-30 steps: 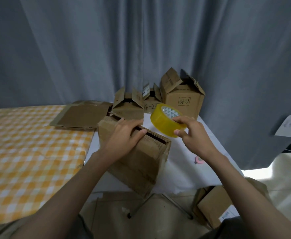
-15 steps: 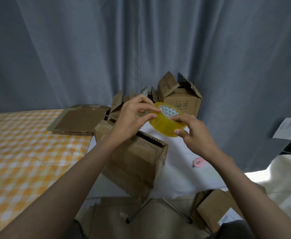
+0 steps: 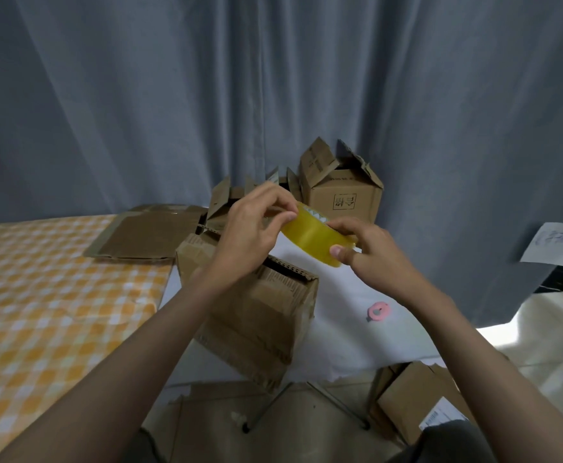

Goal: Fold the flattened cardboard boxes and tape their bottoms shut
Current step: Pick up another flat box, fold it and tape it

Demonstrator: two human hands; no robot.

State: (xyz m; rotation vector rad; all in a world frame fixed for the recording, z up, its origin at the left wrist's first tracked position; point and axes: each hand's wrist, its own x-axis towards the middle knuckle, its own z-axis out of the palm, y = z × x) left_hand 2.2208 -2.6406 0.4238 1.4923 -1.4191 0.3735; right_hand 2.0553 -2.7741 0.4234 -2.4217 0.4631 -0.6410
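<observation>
Roll of yellow tape point(image 3: 313, 236), held in the air above the white table point(image 3: 403, 332) and just beyond the folded cardboard box point(image 3: 256, 315). The right hand point(image 3: 370, 252) grips the roll at its right end, thumb on the near outer face and fingers curled over the far rim. The left hand point(image 3: 253, 228) meets the roll at its upper left edge, thumb and forefinger pinched together on the outer band; whether a loose tape end lies between them cannot be told. The box stands on the near edge of the table below the left wrist, tilted, its flap edges uppermost and untouched by either hand.

Compared with one second ago, the left hand has left the top of the box, where it pressed the flaps, and risen to the roll; half a second ago it had reached the roll, and the pinch now sits closer on the rim. The roll has turned, showing more of its outer band and less of its patterned core.

Behind the hands: two open boxes with raised flaps point(image 3: 343, 192) against the grey curtain point(image 3: 273, 95), and a flattened box point(image 3: 150, 233) lying on the orange checked cloth point(image 3: 39, 295) at left. A small pink ring point(image 3: 378, 310) lies on the white table, right of the box. Further cardboard point(image 3: 410, 399) lies on the floor at lower right
</observation>
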